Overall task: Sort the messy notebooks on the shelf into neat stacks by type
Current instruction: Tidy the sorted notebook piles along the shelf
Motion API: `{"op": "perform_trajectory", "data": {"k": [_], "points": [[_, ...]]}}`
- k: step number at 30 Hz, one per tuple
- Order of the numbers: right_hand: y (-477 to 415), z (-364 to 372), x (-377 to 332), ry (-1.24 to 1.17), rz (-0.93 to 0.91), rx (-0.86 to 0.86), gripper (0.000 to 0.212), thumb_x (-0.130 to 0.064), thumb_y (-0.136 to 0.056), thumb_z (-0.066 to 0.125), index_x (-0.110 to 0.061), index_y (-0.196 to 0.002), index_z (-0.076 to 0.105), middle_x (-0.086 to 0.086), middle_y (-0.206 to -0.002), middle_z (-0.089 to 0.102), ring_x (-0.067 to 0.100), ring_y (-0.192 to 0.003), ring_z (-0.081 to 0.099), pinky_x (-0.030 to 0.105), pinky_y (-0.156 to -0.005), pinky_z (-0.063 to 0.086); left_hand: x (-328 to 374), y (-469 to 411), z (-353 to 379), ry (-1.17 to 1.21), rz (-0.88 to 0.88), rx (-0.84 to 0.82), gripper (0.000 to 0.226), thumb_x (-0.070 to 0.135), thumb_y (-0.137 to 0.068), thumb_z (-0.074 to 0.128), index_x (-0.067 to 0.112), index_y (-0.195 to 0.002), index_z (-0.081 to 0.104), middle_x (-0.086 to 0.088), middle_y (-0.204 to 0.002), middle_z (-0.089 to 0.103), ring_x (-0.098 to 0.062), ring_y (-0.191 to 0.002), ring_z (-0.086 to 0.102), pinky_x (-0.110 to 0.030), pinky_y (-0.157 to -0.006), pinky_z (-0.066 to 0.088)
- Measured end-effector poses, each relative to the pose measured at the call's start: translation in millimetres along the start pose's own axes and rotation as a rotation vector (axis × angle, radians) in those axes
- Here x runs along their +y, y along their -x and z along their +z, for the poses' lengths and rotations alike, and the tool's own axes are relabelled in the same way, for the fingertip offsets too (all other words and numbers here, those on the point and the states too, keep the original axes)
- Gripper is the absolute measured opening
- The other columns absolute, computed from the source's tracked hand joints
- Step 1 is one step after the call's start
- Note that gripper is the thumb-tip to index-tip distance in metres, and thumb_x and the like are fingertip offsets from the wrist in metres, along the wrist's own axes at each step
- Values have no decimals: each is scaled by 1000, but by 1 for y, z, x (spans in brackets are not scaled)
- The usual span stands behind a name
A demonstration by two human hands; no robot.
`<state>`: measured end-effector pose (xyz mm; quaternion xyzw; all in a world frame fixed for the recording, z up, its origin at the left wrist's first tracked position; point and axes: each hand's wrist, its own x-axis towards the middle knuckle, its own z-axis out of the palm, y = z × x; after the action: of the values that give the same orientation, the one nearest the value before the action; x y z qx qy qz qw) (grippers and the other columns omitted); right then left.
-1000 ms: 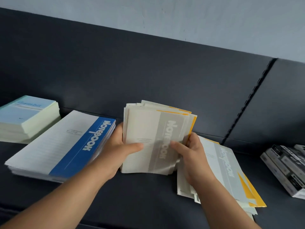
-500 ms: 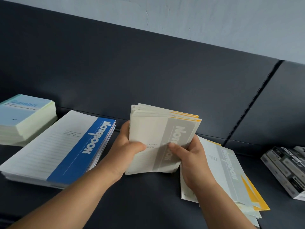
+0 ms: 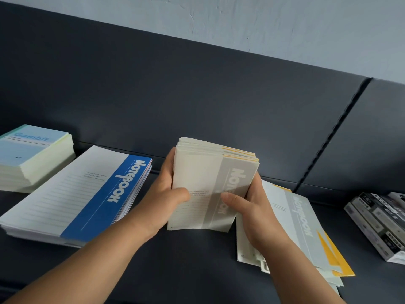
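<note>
I hold a bundle of grey-banded notebooks (image 3: 206, 174) tilted up on its lower edge on the dark shelf (image 3: 186, 264). Some yellow-edged covers show in its top edge. My left hand (image 3: 166, 194) grips its left side, thumb across the front cover. My right hand (image 3: 245, 205) grips its right side, thumb on the grey band. A messy pile of grey and yellow notebooks (image 3: 302, 229) lies flat just right of my right hand. A neat stack of blue-banded notebooks (image 3: 83, 194) lies to the left.
A stack of pale blue-green "Gambit" notebooks (image 3: 32, 154) sits at the far left. Black-and-white boxed items (image 3: 377, 220) lie at the right edge. The shelf's dark back panel (image 3: 197, 95) rises close behind, with a vertical seam on the right.
The bundle's fanned-out notebooks have been squared up into a tighter block. Both hands have kept their hold on its sides.
</note>
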<state>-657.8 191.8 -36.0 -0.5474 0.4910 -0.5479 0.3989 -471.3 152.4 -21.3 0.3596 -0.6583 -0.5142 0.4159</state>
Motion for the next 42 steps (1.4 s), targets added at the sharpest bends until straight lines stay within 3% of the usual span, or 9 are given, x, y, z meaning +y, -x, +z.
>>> {"op": "perform_trajectory", "data": {"k": [6,11,16,21,28,31,33,37,42], "points": [[3,2,7,12,40,35,67,-11,-68,67,-36,-126,46,-14,-115,66,7,-113,60,37,-98,48,-9,0,1,-36,-41,11,82,9,-64,47,46,-135,31,36,-112,56,18,-104,50,-8,-77,40],[4,2,17,163,105,60,50,-4,-84,51,-41,-117,47,-12,-114,62,4,-107,59,33,-93,50,-17,5,5,-120,-135,54,53,-1,-93,41,41,-125,31,33,-106,48,27,-93,44,2,-69,36],[-6,-3,15,323,148,104,34,-9,-91,55,-31,-116,51,-13,-110,64,6,-102,62,34,-89,53,-20,-4,0,-312,-142,79,41,9,-97,44,28,-132,34,21,-114,50,-2,-110,47,-15,-85,42],[-23,-8,17,176,306,177,31,-14,-86,68,-23,-114,57,-6,-104,72,15,-95,70,40,-85,57,-15,-17,-4,-282,-238,135,31,19,-97,51,24,-128,47,12,-116,57,-10,-104,55,-16,-65,44],[-36,4,30,425,444,182,13,-15,-80,68,-13,-93,66,4,-86,72,19,-77,70,40,-73,61,-34,-32,-5,-270,-491,221,20,22,-91,57,13,-109,54,-4,-108,63,-17,-89,60,-31,-68,51],[-39,8,29,535,452,182,15,-14,-82,66,-11,-92,54,-2,-81,64,12,-72,63,30,-64,54,-39,-34,-4,-411,-487,246,40,27,-90,60,16,-127,47,-1,-116,56,-12,-87,53,-32,-72,48],[-40,9,29,597,447,172,25,-15,-83,65,-10,-103,50,-7,-81,58,12,-75,60,30,-67,51,-42,-34,-2,-488,-469,250,57,29,-91,60,15,-142,37,-2,-126,52,-12,-91,46,-30,-73,40],[-39,13,30,705,467,144,37,-16,-87,63,-10,-120,47,-13,-79,49,15,-82,54,29,-73,48,-45,-33,2,-593,-419,236,58,29,-93,59,14,-144,34,-3,-125,55,-12,-90,46,-28,-73,39],[-36,17,32,756,467,135,26,-17,-90,55,-14,-115,48,-7,-96,60,15,-83,55,30,-74,49,-49,-33,1,-686,-382,221,56,31,-95,54,14,-144,33,-4,-125,57,-18,-98,55,-27,-74,41]]}}
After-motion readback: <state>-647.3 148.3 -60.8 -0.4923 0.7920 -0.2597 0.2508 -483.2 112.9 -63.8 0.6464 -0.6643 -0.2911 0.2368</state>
